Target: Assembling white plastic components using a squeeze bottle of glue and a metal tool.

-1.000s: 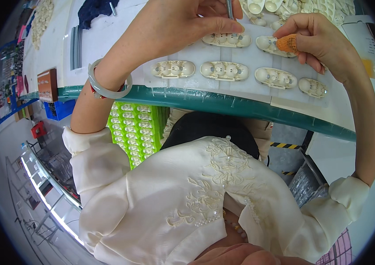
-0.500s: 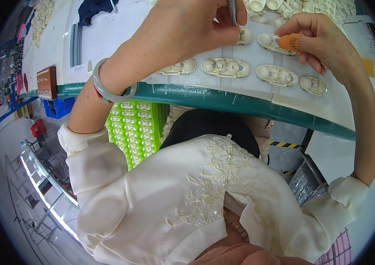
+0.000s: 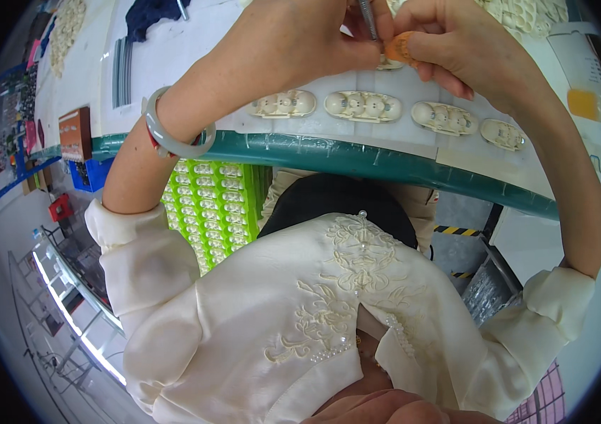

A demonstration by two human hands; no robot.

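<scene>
My left hand point(image 3: 336, 44), a pale bangle on its wrist, is closed around a slim metal tool point(image 3: 368, 20) with a ridged shaft. Close against it on the right is my right hand point(image 3: 452, 49), its thumb and fingers bent together, an orange textured finger cover point(image 3: 401, 48) on one digit. Whatever its fingertips pinch is hidden. Part of a cream-coloured housing point(image 3: 389, 63) shows beneath the fingertips. Nearer to me, a row of cream oval housings with round cups inside lies on the table, among them a middle housing point(image 3: 363, 107) and a right housing point(image 3: 444, 118).
The table's green padded edge point(image 3: 357, 157) runs before me. More cream parts point(image 3: 527, 15) are heaped at the back right. Dark blue cloth point(image 3: 150, 18) and grey strips point(image 3: 122, 72) lie at the left. Green trays of parts point(image 3: 219, 212) stand below the edge.
My right hand has moved left, away from a housing on the right, and now meets my left hand. The left hand has barely shifted; its metal tool leans a little more.
</scene>
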